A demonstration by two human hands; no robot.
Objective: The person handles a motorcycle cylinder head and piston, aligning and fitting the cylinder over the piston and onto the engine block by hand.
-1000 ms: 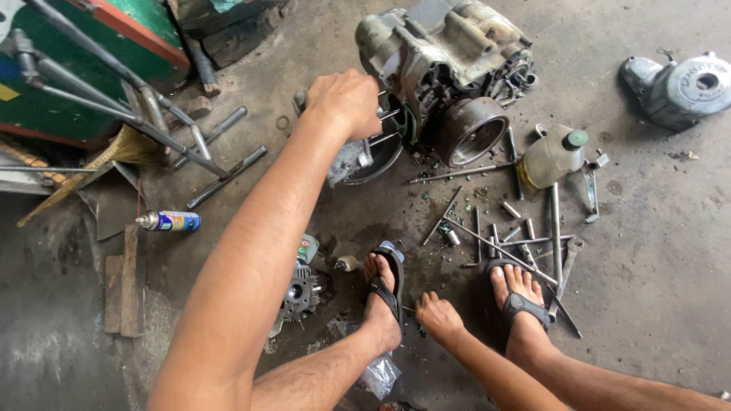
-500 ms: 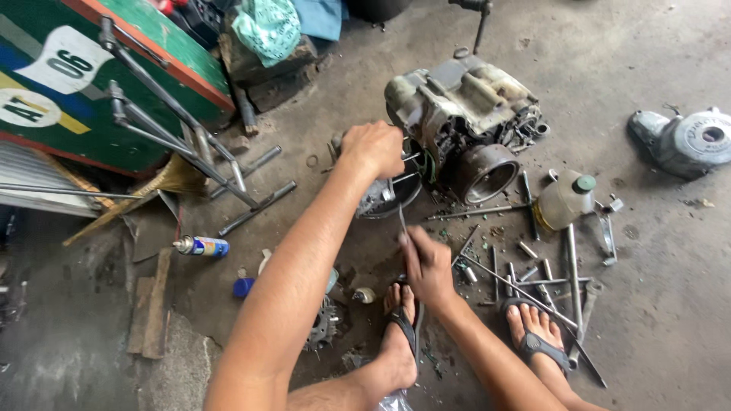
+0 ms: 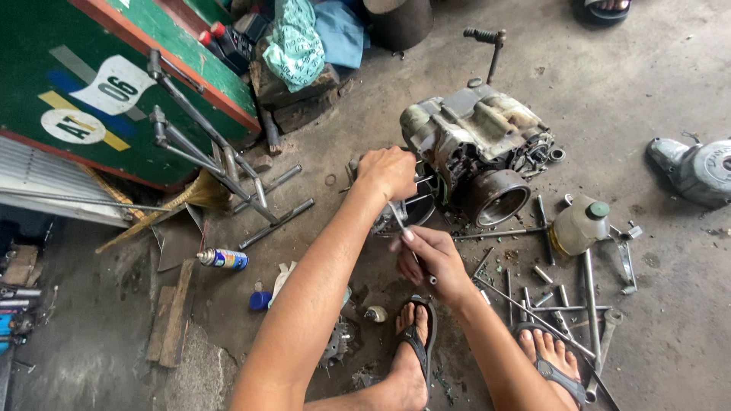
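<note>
A grimy grey motorcycle engine (image 3: 476, 144) lies on the concrete floor ahead of me. My left hand (image 3: 388, 171) is closed on a part at the engine's left side, over a dark round cover (image 3: 415, 213). Just below it, my right hand (image 3: 426, 257) grips a thin metal tool (image 3: 397, 219) whose shaft points up toward my left hand. Both my sandalled feet (image 3: 415, 335) rest on the floor beneath my hands.
Long bolts, rods and wrenches (image 3: 563, 297) litter the floor at the right, beside a small oil bottle (image 3: 580, 224) with a green cap. A spray can (image 3: 222, 259) lies at the left near a green board (image 3: 99, 91). A grey engine cover (image 3: 697, 171) sits far right.
My right hand rose from the floor by my feet and now holds the thin tool below my left hand. The view shifted, so the engine sits lower and more central.
</note>
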